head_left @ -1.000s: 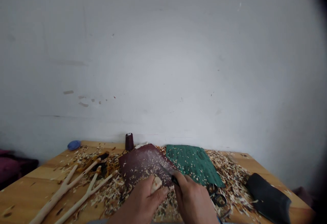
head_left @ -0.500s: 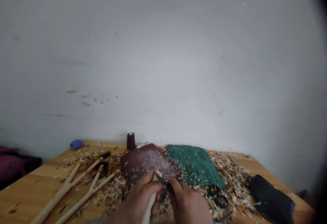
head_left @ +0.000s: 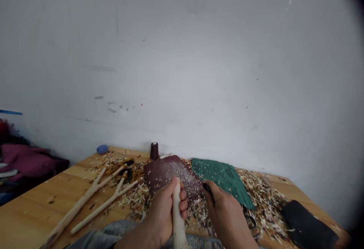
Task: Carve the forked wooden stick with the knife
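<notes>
Two bare hands sit close together: the left hand [head_left: 163, 215] is closed around a pale peeled stick [head_left: 178, 218], held upright above grey trousers [head_left: 96, 239], and the right hand [head_left: 224, 215] grips a dark-handled knife [head_left: 208, 189] just beside it, its blade hidden. Past them lie a maroon sheet [head_left: 170, 173] and a green sheet [head_left: 224, 177], with wood shavings [head_left: 264, 203] heaped around both. Two forked sticks [head_left: 76, 203] rest leftward on the wooden worktop [head_left: 34, 218], and a black pouch [head_left: 307, 222] lies far right.

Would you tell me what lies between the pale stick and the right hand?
In the head view, loose wood shavings lie between the pale stick and the right hand.
</notes>
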### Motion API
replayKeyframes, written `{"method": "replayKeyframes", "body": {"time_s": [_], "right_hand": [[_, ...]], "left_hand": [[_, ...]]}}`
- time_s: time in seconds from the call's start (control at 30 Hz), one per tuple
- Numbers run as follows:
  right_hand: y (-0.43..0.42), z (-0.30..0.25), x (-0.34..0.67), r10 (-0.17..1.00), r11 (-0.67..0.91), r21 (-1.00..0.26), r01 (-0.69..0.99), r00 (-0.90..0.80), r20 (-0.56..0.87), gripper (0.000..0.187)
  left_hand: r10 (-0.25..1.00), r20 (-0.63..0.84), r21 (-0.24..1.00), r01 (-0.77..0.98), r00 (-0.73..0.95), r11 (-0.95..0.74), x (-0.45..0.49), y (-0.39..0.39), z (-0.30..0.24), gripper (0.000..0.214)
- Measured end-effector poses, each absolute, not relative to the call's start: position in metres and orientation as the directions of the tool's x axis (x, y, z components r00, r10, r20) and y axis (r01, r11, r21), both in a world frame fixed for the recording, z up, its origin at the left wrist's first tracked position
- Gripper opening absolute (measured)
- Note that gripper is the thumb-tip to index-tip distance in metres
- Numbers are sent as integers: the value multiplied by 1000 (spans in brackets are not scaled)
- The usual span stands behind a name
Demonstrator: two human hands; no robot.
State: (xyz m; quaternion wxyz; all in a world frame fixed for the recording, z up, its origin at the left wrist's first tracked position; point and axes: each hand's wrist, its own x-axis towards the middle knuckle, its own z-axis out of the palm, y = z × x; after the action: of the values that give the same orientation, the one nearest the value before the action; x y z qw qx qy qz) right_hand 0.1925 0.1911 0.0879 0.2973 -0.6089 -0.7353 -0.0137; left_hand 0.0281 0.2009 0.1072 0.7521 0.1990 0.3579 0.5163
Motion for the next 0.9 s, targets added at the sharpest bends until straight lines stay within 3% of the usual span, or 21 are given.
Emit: {"method": "replayKeyframes", "body": {"time_s": [0.3, 0.5, 0.73, 0.9], "right_hand": [[173, 95, 181, 835, 417, -267, 869, -250, 490, 27], [160, 93, 162, 852, 427, -116, 897, -356, 384, 25], [158, 100, 138, 902, 361, -13, 933, -345, 261, 21], [154, 84, 127, 899, 353, -49, 934, -324, 293, 25]], "left_hand": [[981, -124, 810, -556, 146, 185, 38, 151, 86, 30], [974, -150, 732, -643, 171, 225, 25, 139, 68, 31], [972, -218, 617, -760, 84, 203, 23, 142, 53, 20], [970, -240, 624, -760, 33, 180, 17, 140, 54, 31]]}}
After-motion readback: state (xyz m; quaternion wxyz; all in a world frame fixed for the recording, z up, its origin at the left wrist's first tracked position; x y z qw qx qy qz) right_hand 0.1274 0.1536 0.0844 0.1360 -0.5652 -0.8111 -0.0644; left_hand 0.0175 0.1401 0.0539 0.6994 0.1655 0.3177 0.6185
